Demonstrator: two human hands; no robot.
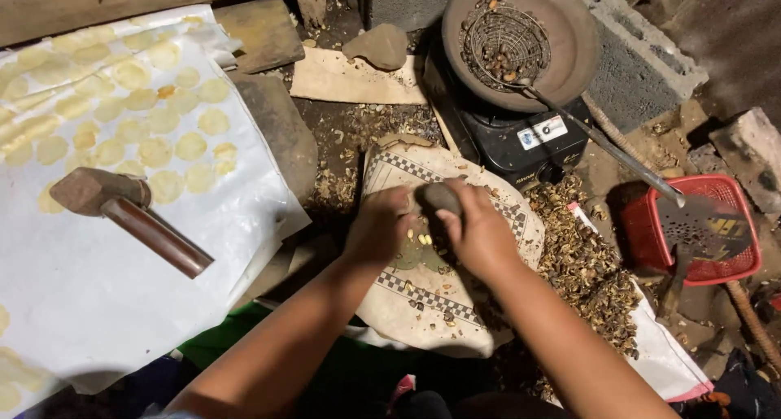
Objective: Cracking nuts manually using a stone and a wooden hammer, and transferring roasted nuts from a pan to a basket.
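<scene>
My right hand (480, 236) grips a smooth dark stone (439, 198) held just above a worn checkered cloth (390, 171) on the ground. My left hand (381, 225) rests beside it with fingers curled, touching the cloth and close to the stone. Below the two hands, a few small pale kernels (421, 240) and a flat greenish piece (411, 259) lie on the cloth. What the left fingers pinch is hidden.
A white sheet (122, 264) at left carries several flattened yellow discs (163, 122) and a wooden mallet (122, 207). A pan (569, 45) with a wire basket (506, 41) sits on a black stove (521, 142). Brown husks (582, 264) pile at right beside a red basket (643, 232).
</scene>
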